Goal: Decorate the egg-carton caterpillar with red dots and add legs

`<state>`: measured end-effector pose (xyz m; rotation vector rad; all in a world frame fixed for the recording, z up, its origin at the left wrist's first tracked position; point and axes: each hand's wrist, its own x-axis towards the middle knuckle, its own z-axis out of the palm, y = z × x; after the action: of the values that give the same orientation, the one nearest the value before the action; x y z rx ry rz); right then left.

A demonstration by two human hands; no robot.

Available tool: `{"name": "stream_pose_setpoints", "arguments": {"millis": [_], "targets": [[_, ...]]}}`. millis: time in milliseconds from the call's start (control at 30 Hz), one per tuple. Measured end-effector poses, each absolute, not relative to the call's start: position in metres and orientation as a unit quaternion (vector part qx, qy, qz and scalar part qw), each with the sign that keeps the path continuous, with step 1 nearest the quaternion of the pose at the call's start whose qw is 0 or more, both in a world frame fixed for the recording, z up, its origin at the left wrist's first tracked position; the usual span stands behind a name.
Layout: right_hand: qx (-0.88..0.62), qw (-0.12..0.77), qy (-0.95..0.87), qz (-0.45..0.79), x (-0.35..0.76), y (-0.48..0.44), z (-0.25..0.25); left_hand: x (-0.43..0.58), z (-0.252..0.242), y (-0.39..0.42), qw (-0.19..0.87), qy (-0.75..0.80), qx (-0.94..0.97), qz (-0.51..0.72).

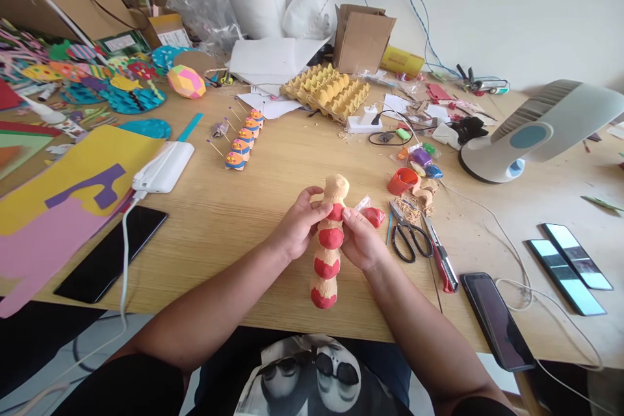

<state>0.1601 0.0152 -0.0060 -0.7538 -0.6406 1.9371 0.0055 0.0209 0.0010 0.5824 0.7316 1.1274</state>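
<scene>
A strip of egg-carton cups, tan with red clay patches, lies on the wooden table between my hands. My left hand curls round its left side. My right hand holds its right side, with the fingertips pressed on a red patch near the top. Beside my right hand lies a lump of red clay in a plastic bag. A finished orange and blue caterpillar with toothpick legs rests farther back.
Black scissors and a red craft knife lie right of my hands, then a phone. A white fan, an egg tray, cardboard boxes, a power bank, coloured paper sheets and another phone surround the area.
</scene>
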Motion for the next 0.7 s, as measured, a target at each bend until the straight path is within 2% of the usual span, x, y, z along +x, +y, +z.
{"name": "stream_pose_setpoints", "arguments": {"millis": [200,700], "targets": [[-0.303,0.472,-0.301,0.772,0.165,0.0163,-0.0063,0.0061,0.0062,0.021,0.766,0.28,0.272,0.511],[-0.302,0.457,-0.296,0.782,0.1646,0.015,-0.0076,0.0042,0.0052,0.0189,0.744,0.308,0.299,0.513]]}}
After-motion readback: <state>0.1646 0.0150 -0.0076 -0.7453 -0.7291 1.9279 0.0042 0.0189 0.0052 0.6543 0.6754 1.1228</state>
